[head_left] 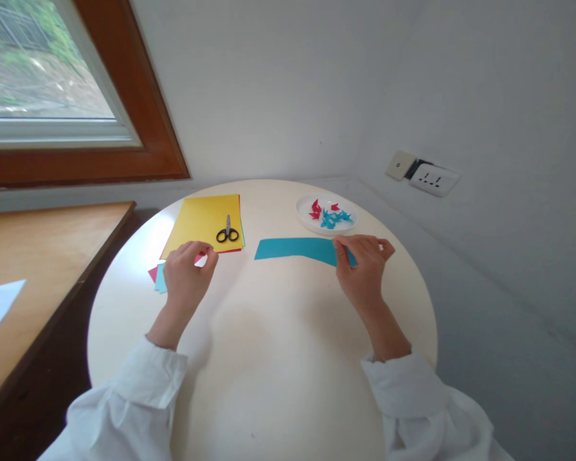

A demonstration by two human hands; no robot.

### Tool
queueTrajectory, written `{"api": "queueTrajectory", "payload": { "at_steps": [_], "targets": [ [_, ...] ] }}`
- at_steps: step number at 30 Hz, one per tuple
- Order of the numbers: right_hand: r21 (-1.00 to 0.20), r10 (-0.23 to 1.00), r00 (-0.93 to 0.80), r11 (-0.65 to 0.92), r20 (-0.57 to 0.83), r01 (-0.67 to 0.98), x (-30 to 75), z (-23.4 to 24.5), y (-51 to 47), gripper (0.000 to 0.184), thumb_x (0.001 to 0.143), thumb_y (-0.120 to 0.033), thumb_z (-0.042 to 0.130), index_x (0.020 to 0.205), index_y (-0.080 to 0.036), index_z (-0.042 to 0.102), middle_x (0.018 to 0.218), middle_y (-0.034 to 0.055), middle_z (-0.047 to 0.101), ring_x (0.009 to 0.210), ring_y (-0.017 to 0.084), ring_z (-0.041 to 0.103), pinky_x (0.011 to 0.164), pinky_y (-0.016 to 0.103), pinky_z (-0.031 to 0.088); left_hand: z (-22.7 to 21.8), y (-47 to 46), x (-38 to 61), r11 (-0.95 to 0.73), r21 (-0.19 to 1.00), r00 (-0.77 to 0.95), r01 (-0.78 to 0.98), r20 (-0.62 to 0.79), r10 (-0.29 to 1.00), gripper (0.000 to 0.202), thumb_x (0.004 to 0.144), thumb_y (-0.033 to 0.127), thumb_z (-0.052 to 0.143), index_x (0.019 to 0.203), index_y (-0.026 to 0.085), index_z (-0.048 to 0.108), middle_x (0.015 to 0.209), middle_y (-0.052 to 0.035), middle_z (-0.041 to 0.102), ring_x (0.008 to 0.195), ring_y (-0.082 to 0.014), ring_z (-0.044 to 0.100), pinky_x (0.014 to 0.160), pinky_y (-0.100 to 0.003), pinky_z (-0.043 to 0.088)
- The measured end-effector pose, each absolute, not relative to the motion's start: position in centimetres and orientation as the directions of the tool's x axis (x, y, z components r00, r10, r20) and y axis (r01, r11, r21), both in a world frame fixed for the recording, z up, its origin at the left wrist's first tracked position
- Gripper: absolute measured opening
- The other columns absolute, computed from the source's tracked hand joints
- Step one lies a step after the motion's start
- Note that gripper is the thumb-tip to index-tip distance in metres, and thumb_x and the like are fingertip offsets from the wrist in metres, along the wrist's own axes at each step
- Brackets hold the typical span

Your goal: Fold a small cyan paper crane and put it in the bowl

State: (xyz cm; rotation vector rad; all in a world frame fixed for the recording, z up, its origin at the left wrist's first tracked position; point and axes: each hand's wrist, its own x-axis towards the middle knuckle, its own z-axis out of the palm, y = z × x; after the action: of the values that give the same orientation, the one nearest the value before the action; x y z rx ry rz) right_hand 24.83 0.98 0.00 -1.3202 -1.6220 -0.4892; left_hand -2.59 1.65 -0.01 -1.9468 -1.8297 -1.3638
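Observation:
A long teal paper strip (292, 247) stretches across above the table, its right end pinched by my right hand (363, 266). The strip's left end is free, and its lower edge bends slightly. On the left, my left hand (188, 272) has thumb and forefinger tips pressed together, with nothing visible between them. It hovers over some small pink and light-blue paper pieces (160, 279), which it partly covers. Just beyond lies a stack of coloured paper (196, 214), yellow on top. Small black-handled scissors (227, 232) rest on that stack, blades pointing away.
A white plate (303, 216) near the table's far right holds several small folded red and blue paper shapes (333, 219). The round cream table (264, 358) borders the wall, where a socket (434, 178) sits at right. A wooden desk (52, 250) stands left, below a window.

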Motion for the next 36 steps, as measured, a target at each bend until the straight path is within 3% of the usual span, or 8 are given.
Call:
{"api": "queueTrajectory", "payload": {
  "at_steps": [2,5,9,13,18,24,27,36],
  "targets": [
    [-0.436,0.598,0.159,0.354,0.786,0.827,24.9,-0.5,1.4,0.021,0.084,-0.028,0.047,0.075,-0.019,0.063,0.075,0.0035,0.069,0.074,0.019,0.06,0.08,0.037,0.034,-0.2,1.8,-2.2,-0.251,0.713,-0.242,0.655,0.513,0.823,0.015,0.072,0.027,0.052,0.066,0.016,0.061,0.069,-0.0034,0.066,0.068,-0.0175,0.061,0.066,-0.03,0.047],
    [-0.686,0.74,0.235,0.389,0.63,0.615,24.3,-1.2,1.9,0.021,0.08,-0.032,0.05,0.074,-0.017,0.063,0.075,0.0052,0.068,0.073,0.02,0.06,0.072,0.034,0.041,-0.9,1.5,-0.5,-0.166,0.963,-0.104,0.212,0.191,0.976,0.03,0.075,0.041,0.055,0.082,0.013,0.064,0.082,-0.0077,0.069,0.077,-0.0192,0.064,0.075,-0.033,0.05],
    [-0.86,0.853,0.268,0.33,0.448,0.389,23.1,-1.9,2.1,0.021,0.076,-0.035,0.053,0.073,-0.017,0.063,0.072,0.0044,0.067,0.071,0.019,0.059,0.068,0.031,0.044,-1.8,0.9,1.8,0.11,0.984,0.139,-0.141,-0.09,0.986,0.049,0.072,0.047,0.062,0.107,0.012,0.06,0.107,-0.0146,0.064,0.091,-0.0219,0.063,0.085,-0.039,0.048],
    [-0.92,0.921,0.207,0.263,0.329,0.292,21.9,-2.8,2.1,0.021,0.073,-0.034,0.054,0.07,-0.016,0.064,0.069,0.0041,0.066,0.069,0.019,0.059,0.065,0.031,0.045,-2.2,0.7,2.6,0.105,0.976,0.277,-0.193,-0.049,0.96,0.041,0.069,0.043,0.066,0.096,0.012,0.066,0.102,-0.0122,0.067,0.094,-0.0222,0.062,0.09,-0.04,0.044],
    [-0.917,0.956,0.093,0.237,0.279,0.32,20.9,-3.8,2.0,0.022,0.075,-0.033,0.052,0.072,-0.016,0.065,0.073,0.0054,0.068,0.069,0.019,0.06,0.065,0.031,0.046,-2.1,0.6,2.6,0.086,0.99,0.178,-0.112,-0.066,0.982,0.031,0.062,0.04,0.073,0.066,0.01,0.066,0.071,-0.0071,0.069,0.075,-0.02,0.064,0.083,-0.038,0.048],
    [-0.61,0.817,-0.004,0.434,0.576,0.664,20.1,-3.4,1.0,0.024,0.082,-0.025,0.048,0.096,-0.018,0.065,0.097,0.0099,0.065,0.096,0.024,0.056,0.088,0.042,0.039,-2.6,0.9,2.5,0.079,0.996,0.096,-0.051,-0.073,0.993,0.034,0.061,0.043,0.071,0.065,0.011,0.062,0.063,-0.0045,0.064,0.064,-0.0168,0.061,0.071,-0.035,0.05],
    [-0.531,0.783,-0.122,0.518,0.61,0.67,19.3,-3.3,0.5,0.025,0.084,-0.027,0.047,0.102,-0.019,0.063,0.101,0.0102,0.063,0.099,0.023,0.056,0.089,0.041,0.04,-2.5,0.9,2.5,0.052,0.996,0.113,-0.068,-0.044,0.993,0.033,0.061,0.043,0.071,0.063,0.012,0.06,0.06,-0.0023,0.062,0.061,-0.0153,0.06,0.068,-0.033,0.049],
    [-0.816,0.879,-0.207,0.476,0.43,0.329,17.4,-3.4,-0.5,0.024,0.079,-0.027,0.055,0.099,-0.018,0.064,0.094,0.0085,0.067,0.085,0.018,0.062,0.077,0.031,0.051,-2.8,0.8,2.4,0.023,0.983,0.172,-0.184,0.009,0.985,0.031,0.062,0.04,0.072,0.069,0.011,0.063,0.067,-0.0047,0.066,0.066,-0.0164,0.061,0.071,-0.032,0.049]
  ]
}}
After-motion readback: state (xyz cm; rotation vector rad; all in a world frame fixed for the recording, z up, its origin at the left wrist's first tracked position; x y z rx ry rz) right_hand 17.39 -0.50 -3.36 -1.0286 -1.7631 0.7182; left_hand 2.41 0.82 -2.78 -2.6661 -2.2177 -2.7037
